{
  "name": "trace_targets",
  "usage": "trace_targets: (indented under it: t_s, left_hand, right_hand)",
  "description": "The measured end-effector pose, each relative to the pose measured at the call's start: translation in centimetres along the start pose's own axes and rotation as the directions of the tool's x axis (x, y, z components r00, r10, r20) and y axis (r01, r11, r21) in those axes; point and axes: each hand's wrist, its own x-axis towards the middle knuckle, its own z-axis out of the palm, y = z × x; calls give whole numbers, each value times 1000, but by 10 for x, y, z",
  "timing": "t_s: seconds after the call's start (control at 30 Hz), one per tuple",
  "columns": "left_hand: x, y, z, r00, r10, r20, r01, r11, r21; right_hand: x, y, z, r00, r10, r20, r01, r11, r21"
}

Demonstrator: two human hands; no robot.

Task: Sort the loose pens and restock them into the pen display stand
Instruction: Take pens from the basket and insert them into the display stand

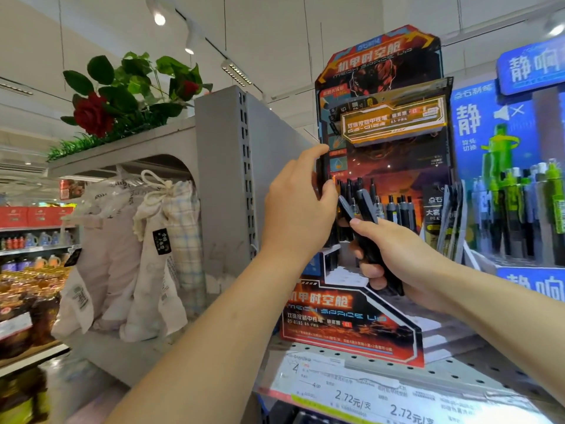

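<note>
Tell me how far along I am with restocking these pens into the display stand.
Partly done. Several dark pens already stand upright in the back rows of the pen display stand. Your right hand holds a bundle of black pens, and your left hand is at the stand's left edge, pinching what looks like one dark pen. Left: slotting the bundle in; the front tier looks unfilled.

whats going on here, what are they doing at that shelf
A person is restocking the orange-and-black pen display stand on a store shelf. Their right hand holds a bundle of dark pens in its grip, while the left hand is raised to the stand's left edge, pinching what looks like a single dark pen. Several pens already stand upright in the rack.
</note>
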Motion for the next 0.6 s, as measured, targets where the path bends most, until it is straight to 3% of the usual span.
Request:
trace_targets:
  t_s: [0.33, 0.6]
  left_hand:
    - [-11, -2, 15, 993, -74, 89, 47, 959, 279]
    - [-10, 1, 10, 971, -203, 129, 158, 943, 293]
  right_hand:
    - [3, 5, 3, 998, -6, -67, 8, 999, 34]
    - [0, 4, 8, 989, -81, -127, 76, 996, -43]
